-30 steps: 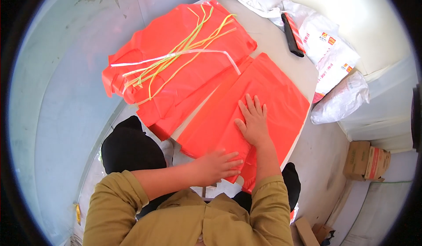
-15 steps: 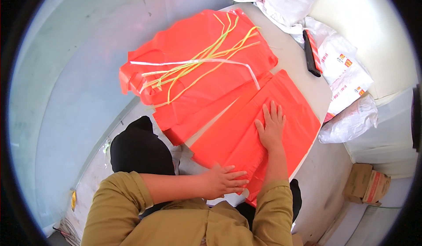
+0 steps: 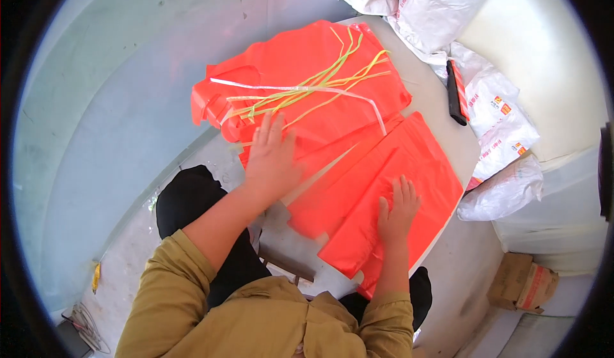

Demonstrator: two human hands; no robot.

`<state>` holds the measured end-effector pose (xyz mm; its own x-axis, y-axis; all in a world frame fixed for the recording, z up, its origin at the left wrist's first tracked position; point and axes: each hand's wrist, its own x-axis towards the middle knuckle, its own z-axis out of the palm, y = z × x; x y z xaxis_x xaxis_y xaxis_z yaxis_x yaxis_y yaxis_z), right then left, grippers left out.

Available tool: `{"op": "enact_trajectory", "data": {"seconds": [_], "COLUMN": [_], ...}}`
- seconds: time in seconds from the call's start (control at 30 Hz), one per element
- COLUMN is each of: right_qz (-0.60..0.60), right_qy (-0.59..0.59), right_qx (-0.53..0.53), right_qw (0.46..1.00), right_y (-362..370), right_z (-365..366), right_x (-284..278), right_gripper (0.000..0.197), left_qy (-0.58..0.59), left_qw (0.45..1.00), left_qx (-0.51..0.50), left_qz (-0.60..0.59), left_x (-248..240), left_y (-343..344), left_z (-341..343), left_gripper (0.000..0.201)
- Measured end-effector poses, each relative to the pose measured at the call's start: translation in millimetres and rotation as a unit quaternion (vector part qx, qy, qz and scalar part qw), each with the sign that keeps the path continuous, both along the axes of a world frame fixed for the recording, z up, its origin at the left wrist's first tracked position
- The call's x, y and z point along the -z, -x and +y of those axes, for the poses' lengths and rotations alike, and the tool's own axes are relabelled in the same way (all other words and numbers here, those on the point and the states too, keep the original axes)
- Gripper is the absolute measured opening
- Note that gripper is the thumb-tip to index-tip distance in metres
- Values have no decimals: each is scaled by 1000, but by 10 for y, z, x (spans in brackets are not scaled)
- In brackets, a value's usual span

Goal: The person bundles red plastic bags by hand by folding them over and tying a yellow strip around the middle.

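A: Where do my hands sit?

B: I read the left hand (image 3: pixel 272 160) flat, fingers (image 3: pixel 263 131) spread and released, on the near edge of the bag stack (image 3: pixel 300 70), below the ties (image 3: pixel 307 89). The right hand (image 3: pixel 396 211) lies flat, fingers released, on the single bag (image 3: pixel 390 179).

A: Where is that bag?

B: On the surface (image 3: pixel 428 83), just right of the stack, overlapping it. White sacks (image 3: pixel 499 121) lie at the far right.

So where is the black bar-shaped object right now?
In the head view the black bar-shaped object lies at the table's far right edge, between the orange bags and the white sacks.
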<state>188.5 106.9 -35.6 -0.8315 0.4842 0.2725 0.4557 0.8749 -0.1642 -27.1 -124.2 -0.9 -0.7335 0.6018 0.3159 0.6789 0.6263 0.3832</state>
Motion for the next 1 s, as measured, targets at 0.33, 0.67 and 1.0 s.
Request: {"op": "enact_trajectory", "data": {"seconds": [0.33, 0.67, 1.0], "right_qz": [100, 221, 1], "right_qy": [136, 712, 646], "right_qx": [-16, 106, 49], "right_qw": [986, 658, 762], "right_y": [-312, 66, -630], "right_z": [-486, -1081, -1422], "right_x": [-219, -387, -252], "right_gripper": [44, 44, 24], "left_qy": [43, 59, -58], "left_qw": [993, 681, 649], "left_qx": [40, 354, 208], "left_qz": [-106, -638, -730], "left_x": [180, -52, 233], "left_y": [54, -447, -515], "left_z": [-40, 99, 212], "left_gripper": [60, 34, 33]}}
